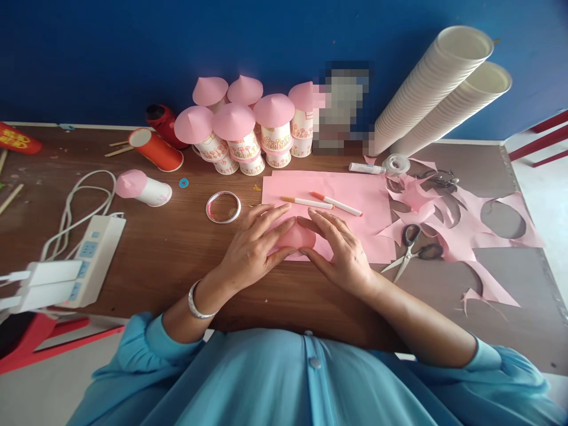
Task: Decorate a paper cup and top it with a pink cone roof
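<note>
A small pink paper cone (296, 236) sits on the wooden table between my two hands. My left hand (252, 245) cups its left side, fingers curved against the paper. My right hand (338, 247) presses its right side, fingers bent around it. Both hands rest on the near edge of a pink paper sheet (355, 198). Two marker pens (322, 203) lie on that sheet just beyond my fingers.
Paper cups topped with pink cones (242, 127) stand at the back. Scissors (410, 248) and pink paper scraps (461, 219) lie to the right, two white cup stacks (444, 89) lean behind. A tape ring (223, 207), a capped cup lying down (144, 188) and a power strip (91, 257) are left.
</note>
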`<action>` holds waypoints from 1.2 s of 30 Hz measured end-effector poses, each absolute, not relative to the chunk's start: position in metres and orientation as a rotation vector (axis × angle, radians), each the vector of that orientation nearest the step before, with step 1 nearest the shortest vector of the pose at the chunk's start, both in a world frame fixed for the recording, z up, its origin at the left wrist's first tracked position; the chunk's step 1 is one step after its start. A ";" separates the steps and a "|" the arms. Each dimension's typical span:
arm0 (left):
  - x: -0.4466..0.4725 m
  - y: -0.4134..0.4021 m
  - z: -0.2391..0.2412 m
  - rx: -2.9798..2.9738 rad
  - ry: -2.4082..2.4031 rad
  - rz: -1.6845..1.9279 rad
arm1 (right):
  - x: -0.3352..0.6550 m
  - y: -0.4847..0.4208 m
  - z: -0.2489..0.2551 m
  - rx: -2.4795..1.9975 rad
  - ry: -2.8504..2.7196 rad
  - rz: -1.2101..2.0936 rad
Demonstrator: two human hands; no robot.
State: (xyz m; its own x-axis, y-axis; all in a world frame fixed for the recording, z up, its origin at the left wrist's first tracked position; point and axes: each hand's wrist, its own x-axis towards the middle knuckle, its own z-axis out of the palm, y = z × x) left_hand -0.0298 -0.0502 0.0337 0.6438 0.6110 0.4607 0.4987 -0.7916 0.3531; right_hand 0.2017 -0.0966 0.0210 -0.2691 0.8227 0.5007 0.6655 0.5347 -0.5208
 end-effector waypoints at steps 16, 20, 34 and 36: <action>-0.046 -0.046 0.017 2.333 1.031 0.567 | 0.205 -0.092 0.033 -1.061 -2.088 0.243; -0.040 -0.042 -0.001 2.267 0.972 0.524 | 0.192 -0.080 0.036 -1.000 -2.125 0.240; -0.032 -0.044 -0.024 2.288 0.970 0.581 | 0.176 -0.076 0.023 -1.022 -2.178 0.283; -0.032 -0.044 -0.024 2.292 0.960 0.610 | 0.174 -0.075 0.024 -1.023 -2.164 0.282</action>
State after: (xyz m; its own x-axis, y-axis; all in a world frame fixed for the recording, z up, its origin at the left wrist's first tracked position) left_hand -0.0322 -0.0439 -0.0239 0.6375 0.7477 0.1856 0.4853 -0.5769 0.6571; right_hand 0.1742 -0.0754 0.0243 -0.4301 0.7429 0.5129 0.5865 0.6619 -0.4669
